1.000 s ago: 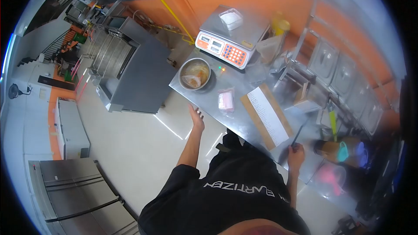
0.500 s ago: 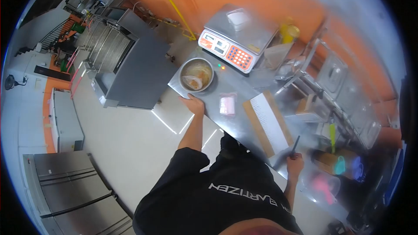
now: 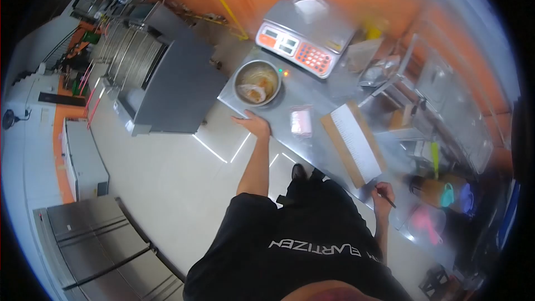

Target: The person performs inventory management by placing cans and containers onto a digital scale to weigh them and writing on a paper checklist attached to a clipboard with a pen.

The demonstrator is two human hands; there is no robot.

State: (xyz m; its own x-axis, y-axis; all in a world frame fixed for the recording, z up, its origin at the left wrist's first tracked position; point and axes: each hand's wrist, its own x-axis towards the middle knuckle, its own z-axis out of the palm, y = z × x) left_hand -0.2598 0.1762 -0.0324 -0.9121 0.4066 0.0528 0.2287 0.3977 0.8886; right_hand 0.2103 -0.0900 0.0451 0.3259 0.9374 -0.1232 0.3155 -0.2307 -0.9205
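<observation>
My left hand point(image 3: 256, 124) is at the table's left front edge, its fingers apart and holding nothing, just below a metal bowl point(image 3: 238, 82) with food and a clear wrapping in it. My right hand point(image 3: 383, 193) is closed on a dark pen point(image 3: 389, 199) near the front edge. Just beyond it lies a brown board point(image 3: 336, 139) bearing a white printed sheet point(image 3: 356, 144). Between the bowl and the board rests a small pack point(image 3: 301, 121) of pinkish-white things in clear plastic.
On the metal table point(image 3: 284, 140), a scale point(image 3: 304, 39) carries a white container point(image 3: 311, 8). To the right stand metal pans point(image 3: 440, 89), a green-handled tool point(image 3: 434, 159), cups with teal point(image 3: 447, 194) and purple handles, and a pink scoop point(image 3: 426, 223).
My left hand has come in to the table edge below the bowl. The pen in my right hand has swung from pointing away from me to slanting down to the right. The view has shifted a little.
</observation>
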